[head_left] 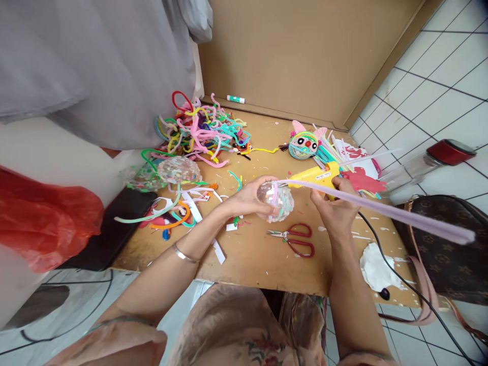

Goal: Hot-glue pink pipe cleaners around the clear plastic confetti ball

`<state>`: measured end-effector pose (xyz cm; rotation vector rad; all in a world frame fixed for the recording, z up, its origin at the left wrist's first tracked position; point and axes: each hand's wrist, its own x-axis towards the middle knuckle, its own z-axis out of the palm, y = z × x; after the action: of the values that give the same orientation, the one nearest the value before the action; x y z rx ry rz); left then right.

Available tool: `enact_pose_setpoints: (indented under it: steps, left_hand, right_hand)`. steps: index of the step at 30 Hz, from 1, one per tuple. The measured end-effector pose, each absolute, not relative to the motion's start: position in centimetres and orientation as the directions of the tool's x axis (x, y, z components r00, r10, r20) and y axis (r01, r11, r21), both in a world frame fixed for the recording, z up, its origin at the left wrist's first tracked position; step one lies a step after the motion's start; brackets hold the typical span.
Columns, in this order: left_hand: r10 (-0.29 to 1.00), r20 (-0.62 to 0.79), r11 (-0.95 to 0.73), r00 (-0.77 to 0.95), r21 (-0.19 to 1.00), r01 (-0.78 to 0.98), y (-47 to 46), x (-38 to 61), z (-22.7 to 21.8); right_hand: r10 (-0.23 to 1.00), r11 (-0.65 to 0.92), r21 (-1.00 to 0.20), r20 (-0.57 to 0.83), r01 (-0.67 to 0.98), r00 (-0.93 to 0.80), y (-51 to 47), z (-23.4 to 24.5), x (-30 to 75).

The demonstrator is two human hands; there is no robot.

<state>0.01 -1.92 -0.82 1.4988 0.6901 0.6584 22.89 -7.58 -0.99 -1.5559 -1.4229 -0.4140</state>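
My left hand (251, 197) is closed around a clear, lumpy ball (284, 204) with pale coloured bits showing through it. A lilac pipe cleaner (381, 204) runs across the ball, and its long free end sticks out to the right in front of my right hand. My right hand (335, 203) grips a yellow hot glue gun (316, 177), whose nozzle is at the ball's upper right side. Whether the tip touches the ball, I cannot tell. Below the ball, red-handled scissors (295, 239) lie on the table with their blades pointing left.
A heap of colourful pipe cleaners (202, 129) covers the back left, near a second clear ball (179, 169). A decorated face ball (304, 144) and a glue stick (236, 99) lie at the back. A brown handbag (450, 244), a bottle (450, 152) and the black cord (385, 254) are at right.
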Motion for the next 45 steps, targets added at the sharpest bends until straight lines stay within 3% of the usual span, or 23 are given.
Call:
enact_pose_setpoints:
  steps: [6, 15, 21, 29, 39, 45]
  left_hand:
    - [0.761, -0.005, -0.035, 0.648, 0.998, 0.048, -1.8, -0.1, -0.9]
    - [0.752, -0.004, -0.02, 0.659, 0.999, 0.029, -2.0, -0.1, -0.9]
    - [0.762, -0.01, -0.035, 0.647, 0.998, 0.057, -2.0, 0.0, -0.9]
    - [0.752, -0.006, -0.026, 0.659, 0.999, 0.038, -1.9, -0.1, -0.9]
    - [0.754, -0.001, -0.031, 0.657, 0.999, 0.037, -1.9, 0.0, -0.9]
    - [0.754, -0.008, -0.025, 0.657, 0.999, 0.041, -1.9, 0.0, -1.0]
  right_hand:
    - [0.591, 0.116, -0.362, 0.774, 0.925, 0.229, -7.1, -2.2, 24.3]
    - [0.589, 0.126, -0.453, 0.75, 0.883, 0.3, -7.6, -0.8, 22.6]
    - [0.579, 0.155, -0.4, 0.777, 0.903, 0.245, -7.2, -1.8, 23.9]
    - [0.617, 0.136, -0.501, 0.718, 0.855, 0.323, -7.8, -0.9, 22.9]
    - [0.608, 0.14, -0.413, 0.753, 0.9, 0.251, -7.2, -2.5, 24.4]
    - [0.591, 0.121, -0.442, 0.752, 0.889, 0.293, -7.7, -0.9, 22.9]
